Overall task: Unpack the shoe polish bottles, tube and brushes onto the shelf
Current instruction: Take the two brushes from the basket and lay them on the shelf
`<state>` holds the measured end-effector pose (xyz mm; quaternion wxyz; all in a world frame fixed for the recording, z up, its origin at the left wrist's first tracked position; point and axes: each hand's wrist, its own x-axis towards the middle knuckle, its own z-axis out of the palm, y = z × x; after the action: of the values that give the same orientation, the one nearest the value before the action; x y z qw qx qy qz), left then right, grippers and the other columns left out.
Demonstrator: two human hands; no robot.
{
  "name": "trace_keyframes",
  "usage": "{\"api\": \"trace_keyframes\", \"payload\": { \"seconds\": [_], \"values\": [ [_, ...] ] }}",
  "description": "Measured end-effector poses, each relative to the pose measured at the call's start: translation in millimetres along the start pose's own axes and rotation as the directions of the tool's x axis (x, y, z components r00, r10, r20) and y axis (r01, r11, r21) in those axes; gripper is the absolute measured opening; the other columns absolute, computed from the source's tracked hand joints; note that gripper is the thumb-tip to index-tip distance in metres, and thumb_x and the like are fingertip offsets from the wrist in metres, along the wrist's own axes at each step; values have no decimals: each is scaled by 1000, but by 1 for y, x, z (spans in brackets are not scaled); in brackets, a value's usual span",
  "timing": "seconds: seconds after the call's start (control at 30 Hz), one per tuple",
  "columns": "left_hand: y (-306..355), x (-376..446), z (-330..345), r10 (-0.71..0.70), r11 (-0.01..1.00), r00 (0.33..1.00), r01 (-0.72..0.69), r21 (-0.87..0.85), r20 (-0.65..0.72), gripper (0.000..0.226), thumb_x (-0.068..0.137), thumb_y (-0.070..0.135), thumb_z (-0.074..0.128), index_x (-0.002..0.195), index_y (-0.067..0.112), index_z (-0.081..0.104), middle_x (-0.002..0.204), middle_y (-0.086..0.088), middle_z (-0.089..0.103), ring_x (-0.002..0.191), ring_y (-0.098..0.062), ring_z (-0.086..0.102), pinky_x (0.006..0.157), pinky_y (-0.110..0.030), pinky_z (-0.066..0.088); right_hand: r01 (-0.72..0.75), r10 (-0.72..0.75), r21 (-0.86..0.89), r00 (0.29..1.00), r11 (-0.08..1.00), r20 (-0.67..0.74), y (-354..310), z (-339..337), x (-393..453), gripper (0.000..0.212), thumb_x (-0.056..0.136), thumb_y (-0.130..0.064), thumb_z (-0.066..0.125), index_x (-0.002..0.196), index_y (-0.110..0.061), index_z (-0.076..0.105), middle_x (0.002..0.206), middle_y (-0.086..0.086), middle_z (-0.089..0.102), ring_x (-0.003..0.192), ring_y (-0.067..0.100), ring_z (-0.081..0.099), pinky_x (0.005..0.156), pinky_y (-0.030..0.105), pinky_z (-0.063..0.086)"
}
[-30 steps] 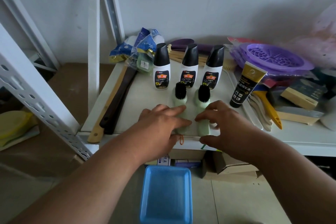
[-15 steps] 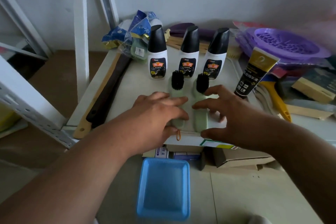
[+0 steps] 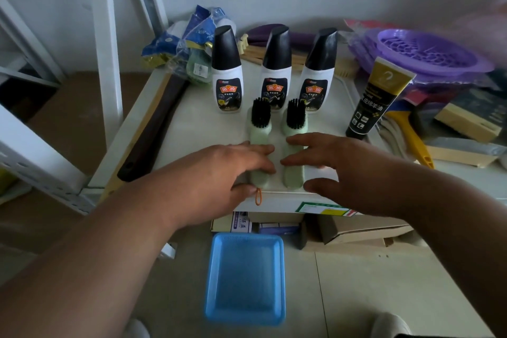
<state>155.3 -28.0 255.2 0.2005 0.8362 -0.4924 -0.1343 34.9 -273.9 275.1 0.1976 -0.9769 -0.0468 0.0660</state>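
White metal shelving (image 3: 109, 68) stands against a pale wall, its lowest shelf (image 3: 192, 129) crowded with cleaning goods. Three shoe polish bottles (image 3: 275, 68) with slanted black caps stand upright in a row near the back of the shelf, and a black-and-gold tube (image 3: 377, 99) stands on its cap to their right, leaning slightly. In front of the bottles, two pale green brushes (image 3: 260, 143) lie side by side, black bristles pointing toward the bottles. The person's left hand (image 3: 219, 173) rests on the handle of the left brush, fingers loosely spread and thumb at the shelf's front edge beside a small orange loop (image 3: 258, 196). The right hand (image 3: 337, 170) lies spread over the handle of the right brush, thumb apart from the fingers; neither hand is closed around anything. A purple basket (image 3: 428, 53) sits at the shelf's right end, a dark wooden handle (image 3: 148, 143) along its left edge. On the floor below lies a blue tray (image 3: 245, 278).
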Motion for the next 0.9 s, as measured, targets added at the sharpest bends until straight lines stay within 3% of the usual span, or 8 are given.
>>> {"api": "trace_keyframes", "payload": {
  "seconds": [0.1, 0.23, 0.33, 0.63, 0.73, 0.9],
  "values": [
    [-1, -2, -1, -8, 1000, 1000, 8, -12, 8, 46, 98, 30, 75, 137, 51, 62, 160, 41, 34, 145, 9, 38, 114, -16, 29, -2, 2, -5, 1000, 1000, -19, -5, 2, 1, 43, 98, -28, 65, 135, -50, 61, 159, -25, 34, 130, -4, 45, 103, 10, 30],
    [-3, -4, -3, -18, 999, 1000, 19, -29, 18, 46, 98, 28, 75, 136, 51, 63, 161, 38, 37, 147, 6, 41, 120, -25, 35, -14, 14, -10, 999, 1000, -39, -10, 4, 5, 37, 100, -27, 63, 132, -46, 65, 155, -20, 38, 124, 4, 52, 107, 23, 40],
    [-3, -5, -5, -27, 999, 999, 28, -33, 24, 46, 98, 28, 75, 136, 52, 62, 161, 39, 36, 147, 6, 41, 122, -31, 37, -13, 13, -7, 999, 1000, -44, -10, 3, 6, 35, 98, -29, 65, 129, -45, 67, 154, -18, 39, 119, 4, 54, 105, 24, 41],
    [-8, -10, -9, -36, 998, 999, 37, -47, 29, 47, 99, 28, 75, 136, 53, 61, 160, 42, 35, 146, 9, 39, 122, -28, 35, -7, 7, -29, 1000, 1000, -13, -9, -2, 6, 35, 95, -30, 69, 125, -49, 66, 150, -20, 39, 98, -3, 55, 90, 20, 42],
    [-9, -11, -9, -36, 998, 999, 37, -58, 25, 47, 98, 26, 75, 136, 52, 63, 160, 42, 36, 146, 10, 39, 122, -25, 34, -17, 17, -18, 1000, 1000, -6, -8, -4, 5, 36, 95, -29, 71, 124, -48, 67, 148, -20, 40, 98, -4, 59, 89, 21, 47],
    [-10, -11, -9, -36, 997, 999, 38, -65, 33, 47, 99, 23, 75, 136, 49, 63, 161, 39, 37, 149, 7, 38, 124, -34, 36, -18, 18, -23, 1000, 1000, -5, -8, -3, 2, 35, 95, -30, 70, 125, -49, 66, 147, -23, 40, 99, -1, 61, 90, 20, 47]
  ]
}}
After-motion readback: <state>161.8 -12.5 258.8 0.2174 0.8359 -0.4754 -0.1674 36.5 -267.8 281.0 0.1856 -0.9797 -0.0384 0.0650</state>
